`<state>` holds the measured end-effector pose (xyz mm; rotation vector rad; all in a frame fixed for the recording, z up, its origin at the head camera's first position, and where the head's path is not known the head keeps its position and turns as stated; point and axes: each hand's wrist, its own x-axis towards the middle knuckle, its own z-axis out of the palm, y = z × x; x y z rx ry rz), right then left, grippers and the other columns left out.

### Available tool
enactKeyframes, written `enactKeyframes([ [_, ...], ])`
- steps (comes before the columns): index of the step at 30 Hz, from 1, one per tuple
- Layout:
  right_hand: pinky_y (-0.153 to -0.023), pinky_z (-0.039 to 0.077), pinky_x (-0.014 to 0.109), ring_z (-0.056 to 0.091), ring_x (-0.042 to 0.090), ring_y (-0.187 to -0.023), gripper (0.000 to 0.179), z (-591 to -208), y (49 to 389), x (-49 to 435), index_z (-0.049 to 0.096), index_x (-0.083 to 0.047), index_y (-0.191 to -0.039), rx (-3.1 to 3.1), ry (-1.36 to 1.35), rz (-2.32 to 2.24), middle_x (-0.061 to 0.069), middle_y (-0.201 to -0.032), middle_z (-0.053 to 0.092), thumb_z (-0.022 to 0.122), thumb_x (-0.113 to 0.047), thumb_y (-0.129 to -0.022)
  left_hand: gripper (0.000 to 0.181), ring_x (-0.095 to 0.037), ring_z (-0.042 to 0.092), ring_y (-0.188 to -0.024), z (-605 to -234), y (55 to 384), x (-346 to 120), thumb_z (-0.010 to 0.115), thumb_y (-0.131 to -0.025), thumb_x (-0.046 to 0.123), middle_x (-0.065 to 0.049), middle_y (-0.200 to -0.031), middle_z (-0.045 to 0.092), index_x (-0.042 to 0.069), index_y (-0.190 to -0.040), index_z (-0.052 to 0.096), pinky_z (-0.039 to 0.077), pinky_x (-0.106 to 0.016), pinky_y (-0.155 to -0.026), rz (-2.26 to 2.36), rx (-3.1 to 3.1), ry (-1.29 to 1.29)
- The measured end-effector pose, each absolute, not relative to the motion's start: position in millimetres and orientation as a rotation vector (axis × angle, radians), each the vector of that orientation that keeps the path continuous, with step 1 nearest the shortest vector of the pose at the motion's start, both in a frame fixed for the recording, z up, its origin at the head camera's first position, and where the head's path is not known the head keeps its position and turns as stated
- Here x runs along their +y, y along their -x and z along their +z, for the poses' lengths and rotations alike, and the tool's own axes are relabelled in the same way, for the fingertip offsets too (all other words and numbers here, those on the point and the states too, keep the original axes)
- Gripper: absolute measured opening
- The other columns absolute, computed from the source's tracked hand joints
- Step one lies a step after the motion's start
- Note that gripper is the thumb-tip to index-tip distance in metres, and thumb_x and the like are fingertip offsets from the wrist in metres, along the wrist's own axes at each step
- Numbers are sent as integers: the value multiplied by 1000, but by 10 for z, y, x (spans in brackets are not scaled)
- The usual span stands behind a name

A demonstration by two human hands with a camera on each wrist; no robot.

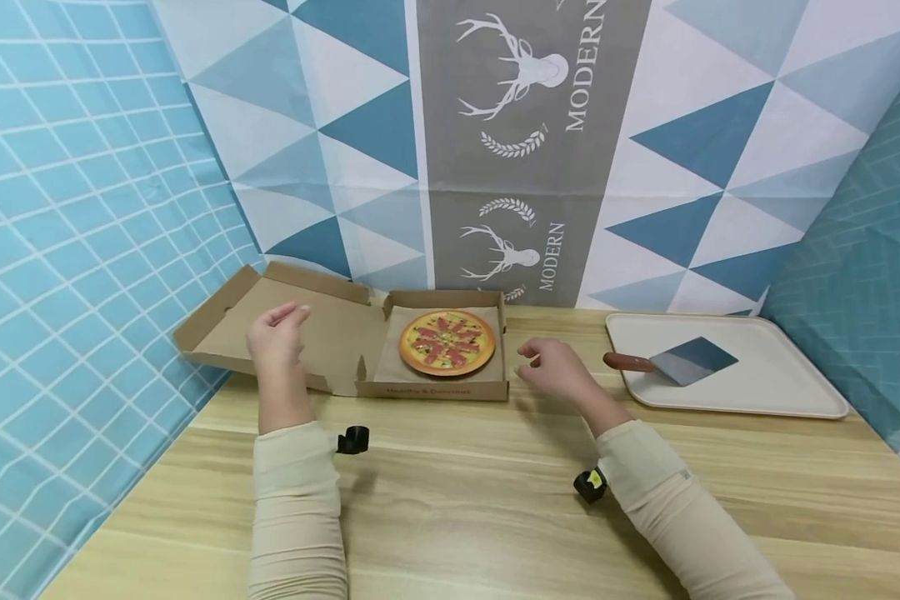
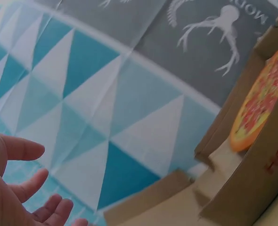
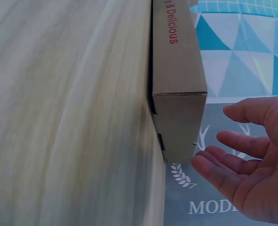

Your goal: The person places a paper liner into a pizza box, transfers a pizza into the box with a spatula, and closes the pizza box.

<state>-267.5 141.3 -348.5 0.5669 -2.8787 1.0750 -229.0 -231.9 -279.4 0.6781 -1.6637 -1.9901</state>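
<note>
A cardboard pizza box (image 1: 433,390) lies open on the wooden table, its lid (image 1: 330,333) folded out to the left. Inside, on a paper liner, sits a round pizza (image 1: 447,342) with red and yellow topping. My left hand (image 1: 276,337) is raised over the lid, fingers loosely bent around nothing; the left wrist view shows its fingers (image 2: 28,148) spread apart. Just off the box's right side is my right hand (image 1: 551,367), holding nothing. Its relaxed fingers (image 3: 245,143) point toward the box's side wall (image 3: 179,125) in the right wrist view.
On the right a cream tray (image 1: 765,392) carries a pizza server (image 1: 693,361), whose brown handle sticks out over the tray's left rim. A patterned wall covering (image 1: 510,167) stands behind the table (image 1: 465,492). Blue tiled panels (image 1: 82,250) bound the left side.
</note>
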Motion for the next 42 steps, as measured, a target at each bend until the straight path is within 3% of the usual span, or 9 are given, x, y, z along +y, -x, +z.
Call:
enactKeyframes([
  [2,-87,50,45,62,34,-105,39,-3500,2717,1376,61,5,-123,-2875,-550,1091,21,-121,62,65,-16,-90,17,-7,49,-84,-2814,2267,-2419,72,-89,16,4,-111,53,15,-103,62,44,-26,-74,-2014,-1603,-719],
  [7,-91,48,46,61,36,-107,42,-3551,2814,1305,58,9,-124,-2862,-498,1142,23,-116,63,65,-13,-89,17,-6,54,-91,-2855,2186,-2668,72,-89,14,-2,-130,53,16,-103,63,40,-20,-58,-2076,-1425,-835],
  [9,-92,47,46,60,35,-107,43,-3566,2842,1291,57,9,-126,-2863,-450,1184,23,-115,63,64,-13,-90,19,-10,48,-114,-2872,2168,-2746,72,-88,13,-1,-136,50,16,-104,62,43,-22,-65,-2086,-1377,-874],
  [15,-85,53,41,66,36,-96,45,-3603,2924,1255,50,13,-131,-2842,-328,1466,27,-119,60,60,-9,-92,36,-12,30,-134,-2970,2181,-2898,68,-90,10,4,-147,34,15,-123,52,41,-34,-97,-2120,-1297,-931],
  [19,-80,56,38,68,33,-86,46,-3623,2970,1222,47,16,-132,-2792,-263,1679,29,-121,57,58,-4,-92,71,-13,22,-139,-3080,2211,-2954,62,-93,10,1,-158,16,16,-152,23,34,-37,-106,-2173,-1283,-961],
  [22,-76,57,37,68,26,-78,46,-3639,2995,1205,47,17,-132,-2772,-228,1750,30,-120,57,56,-1,-90,92,-19,20,-142,-3173,2244,-2975,60,-94,12,-2,-161,3,20,-156,-7,33,-37,-108,-2278,-1271,-996],
  [25,-72,57,33,66,20,-74,46,-3656,3015,1191,46,17,-132,-2760,-206,1792,30,-117,58,54,1,-89,95,-26,17,-145,-3249,2267,-2993,58,-96,14,-6,-162,-1,25,-154,-16,26,-42,-112,-2420,-1217,-1011],
  [32,-74,57,35,65,26,-83,46,-3696,3059,1163,43,17,-134,-2706,-164,1937,31,-118,57,54,3,-91,82,-19,16,-145,-3348,2290,-3079,53,-99,14,-1,-162,2,30,-156,-3,21,-45,-112,-2676,-1095,-975],
  [42,-69,57,33,65,27,-84,47,-3692,3052,1120,43,17,-134,-2732,-194,1925,29,-115,59,54,5,-90,84,-21,35,-139,-3368,2280,-3110,63,-92,2,-6,-158,25,27,-156,14,33,-42,-105,-2592,-1089,-985],
])
